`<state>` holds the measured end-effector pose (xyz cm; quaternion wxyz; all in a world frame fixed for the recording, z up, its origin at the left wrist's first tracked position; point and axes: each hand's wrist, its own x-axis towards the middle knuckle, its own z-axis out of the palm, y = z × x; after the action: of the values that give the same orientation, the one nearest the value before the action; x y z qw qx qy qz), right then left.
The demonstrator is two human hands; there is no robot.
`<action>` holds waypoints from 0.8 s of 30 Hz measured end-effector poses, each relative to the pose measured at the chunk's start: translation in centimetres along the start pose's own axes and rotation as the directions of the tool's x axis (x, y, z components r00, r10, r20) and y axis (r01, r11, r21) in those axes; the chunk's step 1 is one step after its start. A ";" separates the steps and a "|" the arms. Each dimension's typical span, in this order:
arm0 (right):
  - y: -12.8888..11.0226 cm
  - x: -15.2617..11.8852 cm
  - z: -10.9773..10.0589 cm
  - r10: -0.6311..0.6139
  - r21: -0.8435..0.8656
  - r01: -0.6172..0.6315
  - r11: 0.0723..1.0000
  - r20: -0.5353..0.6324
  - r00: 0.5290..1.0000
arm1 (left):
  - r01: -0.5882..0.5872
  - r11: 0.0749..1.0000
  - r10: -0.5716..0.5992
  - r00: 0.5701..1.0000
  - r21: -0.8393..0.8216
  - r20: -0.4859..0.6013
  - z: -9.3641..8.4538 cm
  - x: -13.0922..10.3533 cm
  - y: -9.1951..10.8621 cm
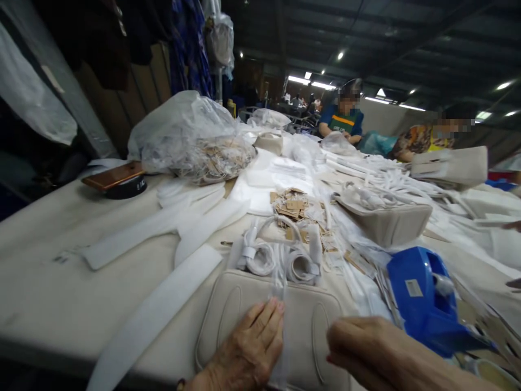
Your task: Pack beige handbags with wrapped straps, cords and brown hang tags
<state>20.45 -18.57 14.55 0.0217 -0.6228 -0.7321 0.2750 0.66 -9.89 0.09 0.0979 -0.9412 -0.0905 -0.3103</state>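
Observation:
A beige handbag (299, 312) lies flat at the table's front edge, its rolled straps (260, 259) wrapped in white padding at the far side. A strip of clear tape (280, 277) runs down the middle of the bag and over the wrapped straps. My left hand (254, 342) rests on the bag with fingers stretched out flat, fingertips on the tape. Over the bag's right side is my right hand (362, 345), slightly blurred, its fingers curled in; whatever they hold, if anything, is hidden. Close by it on the right stands a blue tape dispenser (421, 298).
White foam strips (158, 298) spread over the left of the table. Cardboard tags (295, 206) lie beyond the bag, behind them a large plastic bag (183, 130). Another beige bag (386, 220) sits at right. A brown wallet-like item (112, 176) lies far left. Co-workers (344, 114) stand opposite.

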 end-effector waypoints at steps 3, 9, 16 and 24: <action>-0.5 6.4 -1.5 -0.120 -0.206 0.160 0.965 0.195 0.973 | 0.023 1.000 -0.024 0.998 -0.007 -0.066 0.3 0.1 0.2; 0.4 11.8 -0.6 -0.094 -0.426 0.237 0.873 0.329 0.939 | 0.061 0.998 -0.064 0.989 -0.028 -0.137 1.4 0.0 0.6; 1.0 13.8 -1.4 0.036 -0.476 0.011 0.879 0.090 0.995 | 0.048 0.998 -0.053 0.989 -0.039 -0.136 1.5 -0.2 0.4; 2.5 9.2 2.7 -0.296 -0.445 0.084 0.891 -0.430 0.853 | 0.062 0.995 -0.072 0.987 -0.073 -0.143 1.6 -0.3 0.6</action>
<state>19.63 -10.88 8.32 0.1014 -0.5847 -0.8031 -0.0541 1.46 -10.10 -1.43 0.0616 -0.9153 -0.1043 -0.3842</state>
